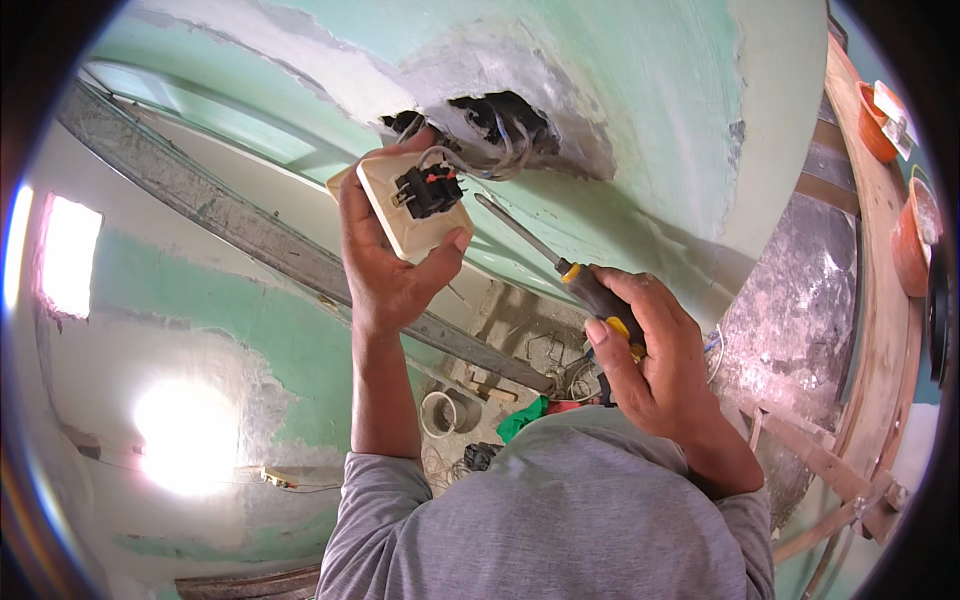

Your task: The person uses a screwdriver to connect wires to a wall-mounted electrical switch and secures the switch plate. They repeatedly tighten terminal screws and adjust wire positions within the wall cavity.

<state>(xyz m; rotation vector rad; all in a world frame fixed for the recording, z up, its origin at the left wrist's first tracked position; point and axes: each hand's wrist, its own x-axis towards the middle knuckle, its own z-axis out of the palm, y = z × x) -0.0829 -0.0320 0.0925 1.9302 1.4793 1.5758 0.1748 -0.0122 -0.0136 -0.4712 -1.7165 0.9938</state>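
My left hand [385, 295] is closed on the edges of a cream electrical faceplate [408, 238], its back turned up. A black switch or socket module [425, 190] with red parts is fixed in it; its exact kind I cannot tell. Grey wires [512, 158] run between the module and a rough hole [505, 112] in the green plastered wall [660, 100]. In my right hand [655, 365] is a screwdriver [592, 292] with a black and yellow handle. Its tip points up toward the module, a little to the right of it and apart.
A long grey metal beam [225, 225] slants across the left side. Below, a bucket [440, 412] and a green cloth [521, 421] lie near loose cables. Wooden planks [872, 330] and orange containers [908, 245] stand at the right.
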